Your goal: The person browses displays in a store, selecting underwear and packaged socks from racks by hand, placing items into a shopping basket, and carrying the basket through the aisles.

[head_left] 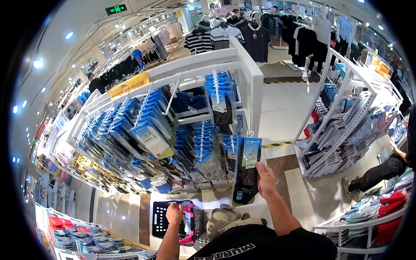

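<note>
My right hand (pixel 266 177) is closed on the edge of a flat packaged garment (pixel 250 171). The pack has a blue header, a pale label with a barcode, clear film with dark fabric inside, and a small hook on top. I cannot make out the kind of garment. It is held upright in front of the display rack (pixel 252 78), beside the hanging packs (pixel 221 104). Lower down, my left hand (pixel 174 213) is closed at the black shopping basket (pixel 158 219) with pink handle parts (pixel 187 239). Its fingers partly hide what they grip.
Blue-topped packs (pixel 149 138) hang in rows on white hooks. A yellow sign (pixel 129 85) sits along the rack's top. To the right stands a white rack of clothes (pixel 346 125), with a person's leg (pixel 377 175) near it. Folded clothes (pixel 82 236) lie on a lower-left shelf.
</note>
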Demonstrator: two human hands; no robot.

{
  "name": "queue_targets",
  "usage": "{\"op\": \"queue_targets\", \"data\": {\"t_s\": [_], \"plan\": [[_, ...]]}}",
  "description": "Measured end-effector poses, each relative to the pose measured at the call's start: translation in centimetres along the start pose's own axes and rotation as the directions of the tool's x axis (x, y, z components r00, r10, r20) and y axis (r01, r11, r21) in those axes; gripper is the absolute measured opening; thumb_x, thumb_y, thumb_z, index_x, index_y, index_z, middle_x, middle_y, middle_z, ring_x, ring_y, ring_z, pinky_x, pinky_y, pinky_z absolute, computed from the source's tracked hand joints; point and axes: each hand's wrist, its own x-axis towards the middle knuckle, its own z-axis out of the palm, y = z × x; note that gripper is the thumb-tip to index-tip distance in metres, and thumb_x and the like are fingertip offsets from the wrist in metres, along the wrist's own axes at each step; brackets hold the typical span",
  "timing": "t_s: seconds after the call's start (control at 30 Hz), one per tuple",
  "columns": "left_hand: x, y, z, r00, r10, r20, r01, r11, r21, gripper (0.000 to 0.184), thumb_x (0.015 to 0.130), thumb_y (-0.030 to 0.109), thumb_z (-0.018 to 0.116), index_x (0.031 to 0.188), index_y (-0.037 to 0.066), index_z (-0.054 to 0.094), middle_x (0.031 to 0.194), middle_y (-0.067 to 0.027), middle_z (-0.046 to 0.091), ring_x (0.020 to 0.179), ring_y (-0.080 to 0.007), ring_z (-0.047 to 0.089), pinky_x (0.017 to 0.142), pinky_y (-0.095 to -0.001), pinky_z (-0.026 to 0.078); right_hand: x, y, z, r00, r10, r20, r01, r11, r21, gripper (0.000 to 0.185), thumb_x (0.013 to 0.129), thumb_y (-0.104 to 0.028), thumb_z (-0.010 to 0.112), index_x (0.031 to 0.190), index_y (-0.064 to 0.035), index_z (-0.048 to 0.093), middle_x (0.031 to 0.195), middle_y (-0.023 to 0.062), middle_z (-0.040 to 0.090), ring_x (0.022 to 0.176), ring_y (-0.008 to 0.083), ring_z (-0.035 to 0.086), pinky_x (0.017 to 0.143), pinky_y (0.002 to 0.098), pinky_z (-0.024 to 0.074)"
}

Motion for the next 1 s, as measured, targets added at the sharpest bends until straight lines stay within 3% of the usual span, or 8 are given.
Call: {"op": "queue_targets", "data": {"t_s": [0.2, 0.33, 0.37, 0.47, 0.63, 0.8, 0.9, 1.0], "plan": [[0.3, -1.7, 0.7, 0.998, 0.064, -0.027, -0.064, 0.998, 0.024, 0.028, 0.086, 0.031, 0.071, 0.094, 0.004, 0.068, 0.092, -0.0164, 0.07, 0.088, -0.0371, 0.068, 0.08, -0.0467, 0.054, -1.4, -1.4, 0.7, 0.995, 0.062, -0.083, -0.057, 0.997, 0.058, 0.037, 0.106, -0.036, 0.049, 0.108, -0.0024, 0.064, 0.083, 0.0054, 0.068, 0.07, 0.0148, 0.064, 0.067, 0.0314, 0.0544], [0.2, -1.5, 0.7, 0.996, 0.083, -0.026, -0.083, 0.997, 0.006, 0.033, 0.087, 0.032, 0.071, 0.091, 0.0, 0.067, 0.091, -0.021, 0.069, 0.087, -0.0405, 0.067, 0.08, -0.048, 0.053, -1.1, -0.9, -1.5, 0.915, 0.166, 0.368, -0.3, 0.89, 0.343, 0.038, 0.108, -0.041, 0.039, 0.1, -0.0093, 0.06, 0.059, 0.0022, 0.048, 0.05, 0.0147, 0.048, 0.058, 0.0325, 0.0468], [0.3, -2.0, 1.1, 0.994, 0.099, -0.035, -0.098, 0.995, 0.012, 0.033, 0.087, 0.032, 0.07, 0.091, -0.001, 0.066, 0.092, -0.0219, 0.069, 0.087, -0.0414, 0.067, 0.08, -0.0485, 0.053, -0.1, 1.3, -2.7, 0.788, -0.037, 0.615, -0.389, 0.745, 0.542, 0.033, 0.102, -0.034, 0.051, 0.113, -0.003, 0.053, 0.069, 0.002, 0.052, 0.058, 0.0148, 0.053, 0.068, 0.0338, 0.0469], [0.2, -1.3, 1.0, 0.996, 0.089, -0.029, -0.09, 0.996, -0.025, 0.035, 0.087, 0.032, 0.07, 0.091, -0.002, 0.066, 0.091, -0.0232, 0.07, 0.088, -0.0426, 0.067, 0.08, -0.0499, 0.052, -1.7, -1.0, 0.5, 0.755, -0.02, 0.656, -0.546, 0.535, 0.645, 0.038, 0.1, -0.038, 0.056, 0.115, -0.0034, 0.05, 0.067, -0.0004, 0.046, 0.056, 0.0131, 0.048, 0.068, 0.0332, 0.0441], [-0.6, 0.3, 0.7, 0.997, 0.078, -0.02, -0.079, 0.996, -0.046, 0.031, 0.086, 0.032, 0.072, 0.096, 0.003, 0.07, 0.092, -0.0204, 0.072, 0.089, -0.0399, 0.069, 0.08, -0.0481, 0.053, -1.7, -2.0, 0.6, 0.686, -0.057, 0.725, -0.603, 0.514, 0.61, 0.05, 0.096, -0.048, 0.059, 0.115, -0.0034, 0.049, 0.066, -0.0012, 0.044, 0.057, 0.0124, 0.048, 0.07, 0.0323, 0.0427], [-0.9, -0.6, 2.4, 0.994, 0.105, 0.022, -0.103, 0.989, -0.107, 0.032, 0.086, 0.03, 0.07, 0.102, 0.002, 0.07, 0.1, -0.0198, 0.071, 0.094, -0.0381, 0.068, 0.086, -0.0457, 0.052, -1.1, -1.5, -0.1, 0.704, 0.004, 0.71, -0.593, 0.554, 0.585, 0.049, 0.096, -0.049, 0.06, 0.114, -0.0037, 0.051, 0.065, -0.0007, 0.046, 0.054, 0.0123, 0.048, 0.067, 0.0327, 0.0441], [-1.7, 1.2, 1.3, 0.995, 0.08, 0.066, -0.079, 0.997, -0.011, 0.031, 0.086, 0.028, 0.071, 0.108, 0.006, 0.071, 0.105, -0.0193, 0.071, 0.1, -0.0376, 0.068, 0.089, -0.0453, 0.053, 1.5, 0.2, -1.2, 0.688, -0.022, 0.726, -0.455, 0.766, 0.455, 0.042, 0.098, -0.045, 0.059, 0.112, -0.0051, 0.053, 0.068, -0.0005, 0.051, 0.054, 0.0118, 0.05, 0.067, 0.0316, 0.0453], [-1.3, 0.6, 1.4, 0.985, 0.072, 0.157, -0.065, 0.997, -0.05, 0.034, 0.087, 0.029, 0.071, 0.112, 0.006, 0.07, 0.11, -0.0206, 0.069, 0.102, -0.0384, 0.067, 0.09, -0.0453, 0.053, 1.7, -3.7, 3.5, 0.982, 0.125, 0.143, -0.143, 0.982, 0.121, 0.024, 0.106, -0.029, 0.053, 0.109, -0.0052, 0.058, 0.079, -0.0003, 0.06, 0.068, 0.0106, 0.058, 0.074, 0.0285, 0.0502]]}}
